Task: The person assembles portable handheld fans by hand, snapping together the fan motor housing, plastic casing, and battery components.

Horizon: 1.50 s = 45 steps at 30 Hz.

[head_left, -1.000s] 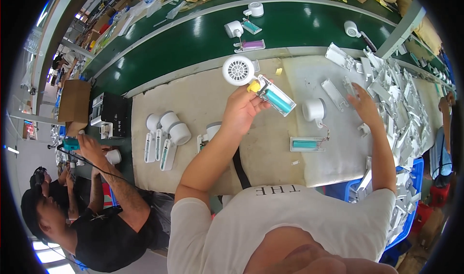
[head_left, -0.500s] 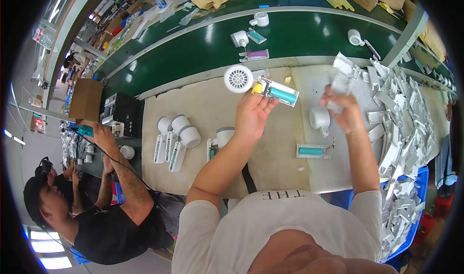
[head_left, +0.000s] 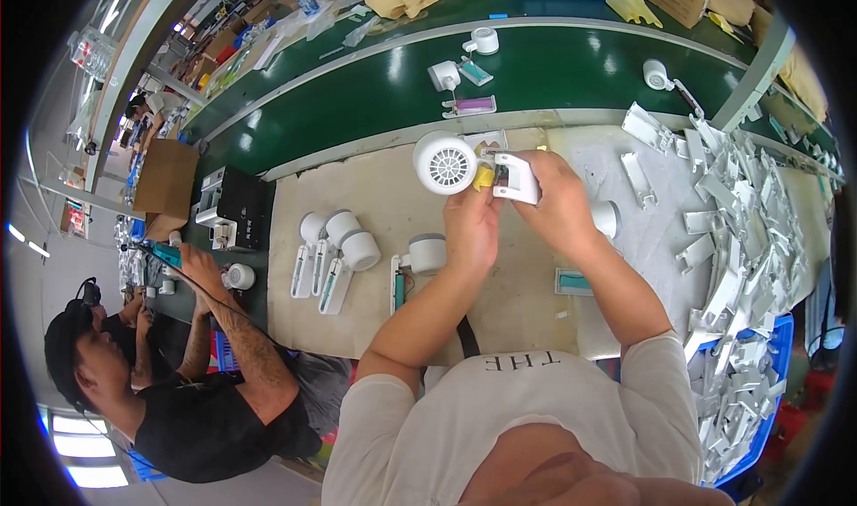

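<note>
A white handheld fan (head_left: 445, 164) with a round grille is up over the bench, and my left hand (head_left: 473, 229) is closed around its handle end. Something small and yellow (head_left: 484, 178) shows by my left fingertips; I cannot tell what it is. My right hand (head_left: 561, 201) pinches a white plastic handle cover (head_left: 518, 180), placed over the fan's handle, which hides the battery inside. Behind my right forearm, another fan head (head_left: 606, 219) is partly covered; its open handle with a teal battery (head_left: 571, 282) lies nearer me.
Several white fans (head_left: 342, 238) lie left of my arms. White plastic covers (head_left: 728, 211) are heaped at the right, above a blue crate (head_left: 781, 345). More fans rest on the green belt (head_left: 375, 87). At left sit a black machine (head_left: 234, 210) and a co-worker (head_left: 178, 408) holding a teal tool.
My right hand has come left from near the cover pile, bringing a white cover onto the fan's handle. The teal battery there is now hidden. The fan has turned slightly in my left hand.
</note>
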Available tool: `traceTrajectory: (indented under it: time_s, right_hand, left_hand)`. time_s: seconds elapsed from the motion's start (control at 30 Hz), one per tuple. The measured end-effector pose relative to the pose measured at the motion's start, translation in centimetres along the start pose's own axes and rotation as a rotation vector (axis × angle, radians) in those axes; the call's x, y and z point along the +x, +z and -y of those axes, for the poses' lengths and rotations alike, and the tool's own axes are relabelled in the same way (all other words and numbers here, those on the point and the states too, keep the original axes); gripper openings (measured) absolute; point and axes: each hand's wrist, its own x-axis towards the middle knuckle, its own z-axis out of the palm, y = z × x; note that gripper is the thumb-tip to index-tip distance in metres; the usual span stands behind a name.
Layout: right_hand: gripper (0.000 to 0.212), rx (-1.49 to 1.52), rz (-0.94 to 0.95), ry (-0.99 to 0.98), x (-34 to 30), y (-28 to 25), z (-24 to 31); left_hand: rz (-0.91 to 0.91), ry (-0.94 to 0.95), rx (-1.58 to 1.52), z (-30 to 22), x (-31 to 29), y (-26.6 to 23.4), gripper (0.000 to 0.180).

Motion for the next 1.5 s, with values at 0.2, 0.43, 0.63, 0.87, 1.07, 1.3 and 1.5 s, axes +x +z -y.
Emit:
traceTrajectory:
  time_s: [0.2, 0.43, 0.63, 0.87, 1.07, 1.3, 1.5]
  right_hand:
    - [0.038, 0.113, 0.205, 0.105, 1.0, -2.4, -1.5]
    - [0.051, 0.279, 0.226, 0.437, 1.2, -2.2, -1.6]
    - [0.058, -0.104, 0.149, 0.129, -0.4, -2.4, 0.1]
    - [0.061, -0.373, 0.023, -0.027, -0.5, -0.4, 1.8]
    - [0.065, -0.258, 0.035, -0.072, 0.2, -0.2, 2.3]
    - [0.063, -0.21, 0.046, -0.039, 0.1, 0.1, 1.9]
    - [0.068, -0.249, 0.038, -0.092, 0.4, 0.4, 2.8]
  left_hand:
    - [0.14, -0.096, 0.034, -0.3, 0.1, -0.7, 0.035]
    - [0.024, -0.214, -0.03, 0.1, 0.8, -1.5, 0.027]
    - [-0.027, -0.13, -0.051, 0.4, 1.3, -1.6, 0.027]
    - [-0.043, -0.077, -0.067, 0.1, 0.7, -1.0, 0.032]
    - [-0.016, 0.007, -0.003, 0.5, 0.1, -0.9, 0.031]
    - [-0.061, 0.168, 0.014, 1.8, -0.1, -1.6, 0.03]
    - [-0.108, 0.193, 0.056, 1.2, -0.2, -1.3, 0.031]
